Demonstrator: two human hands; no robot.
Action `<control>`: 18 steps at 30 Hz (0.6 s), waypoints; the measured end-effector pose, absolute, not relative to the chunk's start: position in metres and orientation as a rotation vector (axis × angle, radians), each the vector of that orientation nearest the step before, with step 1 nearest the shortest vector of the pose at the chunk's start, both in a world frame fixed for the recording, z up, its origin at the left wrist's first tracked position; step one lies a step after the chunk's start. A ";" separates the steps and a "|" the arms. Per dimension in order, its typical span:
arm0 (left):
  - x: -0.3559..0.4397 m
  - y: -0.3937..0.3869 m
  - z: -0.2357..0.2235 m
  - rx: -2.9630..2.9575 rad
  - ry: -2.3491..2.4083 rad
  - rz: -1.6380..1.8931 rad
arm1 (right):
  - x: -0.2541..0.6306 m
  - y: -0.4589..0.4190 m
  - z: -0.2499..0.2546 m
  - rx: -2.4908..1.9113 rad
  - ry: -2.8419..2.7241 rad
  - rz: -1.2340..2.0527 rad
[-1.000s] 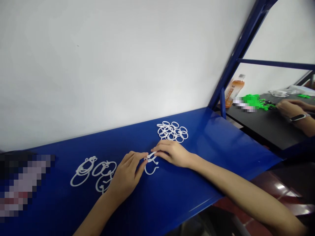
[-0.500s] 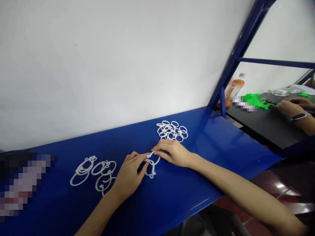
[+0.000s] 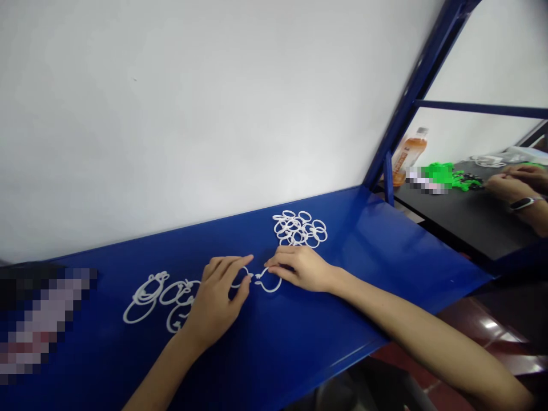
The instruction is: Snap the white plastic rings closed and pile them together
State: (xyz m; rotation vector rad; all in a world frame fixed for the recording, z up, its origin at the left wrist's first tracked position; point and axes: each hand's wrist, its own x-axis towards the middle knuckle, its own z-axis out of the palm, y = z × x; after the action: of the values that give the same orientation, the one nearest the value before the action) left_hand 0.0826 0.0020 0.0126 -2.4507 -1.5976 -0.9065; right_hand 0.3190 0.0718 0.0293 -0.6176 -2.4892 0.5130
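One open white ring [image 3: 280,283], on blue table [image 3: 299,337], pinched by our right hand [image 3: 306,268]. At nine o'clock, our left hand [image 3: 217,297], thumb and forefinger apart, beside second ring [image 3: 237,285]. We list ring pile [image 3: 295,226], one o'clock.

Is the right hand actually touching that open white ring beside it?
Touching. The head view shows fingertips of the right hand on the upper edge of the open white ring.

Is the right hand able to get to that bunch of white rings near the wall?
Probably yes: the right hand is close to the bunch of white rings, with nothing seen between. Its fingers seem to pinch an open white ring, though, which might get in the way.
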 end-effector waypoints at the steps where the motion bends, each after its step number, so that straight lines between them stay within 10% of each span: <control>1: 0.086 0.000 0.014 -2.531 -1.501 -0.938 | 0.319 0.072 0.029 -0.632 -2.492 0.516; 18: 0.099 -0.007 0.024 -2.451 -1.614 -1.271 | 0.314 0.059 0.032 -0.464 -2.344 0.590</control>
State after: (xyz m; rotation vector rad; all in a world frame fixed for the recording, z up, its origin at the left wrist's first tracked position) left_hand 0.0991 -0.0066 0.0244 -2.4513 -1.6141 -1.2710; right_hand 0.3139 0.0592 0.0322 -0.4636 -2.3444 0.5899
